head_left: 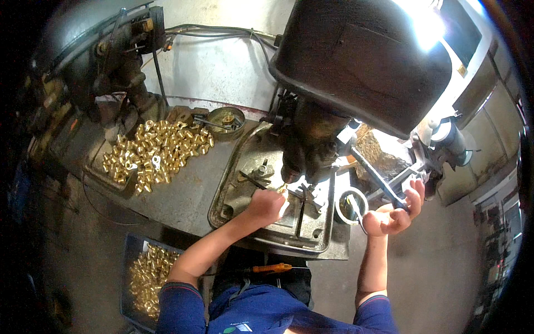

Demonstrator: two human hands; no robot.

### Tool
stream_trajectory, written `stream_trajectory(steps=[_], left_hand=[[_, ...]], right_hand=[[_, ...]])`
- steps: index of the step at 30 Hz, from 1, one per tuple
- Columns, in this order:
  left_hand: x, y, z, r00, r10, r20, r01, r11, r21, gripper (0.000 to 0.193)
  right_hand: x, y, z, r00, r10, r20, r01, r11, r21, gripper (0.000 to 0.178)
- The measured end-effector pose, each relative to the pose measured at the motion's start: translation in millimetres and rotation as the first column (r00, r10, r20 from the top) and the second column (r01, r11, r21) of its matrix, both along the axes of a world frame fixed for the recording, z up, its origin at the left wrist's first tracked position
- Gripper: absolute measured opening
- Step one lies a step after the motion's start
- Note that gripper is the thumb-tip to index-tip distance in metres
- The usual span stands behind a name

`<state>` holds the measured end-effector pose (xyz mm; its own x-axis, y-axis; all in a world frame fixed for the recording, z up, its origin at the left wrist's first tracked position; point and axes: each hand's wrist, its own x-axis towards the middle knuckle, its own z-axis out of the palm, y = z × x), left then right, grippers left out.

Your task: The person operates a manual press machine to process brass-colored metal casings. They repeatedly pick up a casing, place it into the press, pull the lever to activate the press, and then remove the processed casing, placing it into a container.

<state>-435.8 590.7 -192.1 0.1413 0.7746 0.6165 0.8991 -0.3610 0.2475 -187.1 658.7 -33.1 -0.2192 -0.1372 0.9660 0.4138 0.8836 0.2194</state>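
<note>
On the drill press table [225,192], my left hand [268,205] is closed around a small brass fitting [282,190], mostly covered by my fingers. It sits just below the dark spindle head [297,158] of the drill press. At the right, my right hand [396,214] has its fingers curled round the end of the feed lever [378,181], a long dark bar running up to the machine's side. A clamp block [260,170] lies on the table beyond my left hand.
A heap of brass fittings [158,153] spreads over the bench at the left, beside a round tin [225,123]. Below the bench stands a blue crate [129,278] of brass pieces. An orange-handled screwdriver [272,268] lies near my waist. The large dark machine cover [364,61] overhangs the work.
</note>
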Motion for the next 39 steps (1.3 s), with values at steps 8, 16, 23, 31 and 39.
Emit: stream_trajectory(steps=[8,16,23,31,39], left_hand=[[-4,6,-3,1.000,-0.022,-0.019,0.021,0.999,-0.037,0.016],[-1,11,18,0.994,0.001,-0.106,-0.028,0.965,-0.261,0.012],[-19,-45,28,0.988,0.081,0.130,-0.030,0.934,-0.356,0.015],[-134,-237,7,0.748,0.657,0.101,-0.342,0.511,-0.789,0.018],[-178,-409,-122,0.416,0.787,-0.456,-0.697,-0.046,-0.716,0.021]], right_hand=[[-15,36,58,0.993,0.117,-0.033,-0.116,0.993,0.028,0.036],[-18,114,93,0.987,0.112,-0.111,-0.138,0.954,-0.266,0.041],[-25,153,102,0.982,0.181,-0.046,-0.178,0.838,-0.516,0.038],[-16,181,98,0.985,0.162,-0.054,-0.161,0.784,-0.600,0.027],[10,233,81,0.979,0.185,-0.083,-0.199,0.800,-0.565,0.022]])
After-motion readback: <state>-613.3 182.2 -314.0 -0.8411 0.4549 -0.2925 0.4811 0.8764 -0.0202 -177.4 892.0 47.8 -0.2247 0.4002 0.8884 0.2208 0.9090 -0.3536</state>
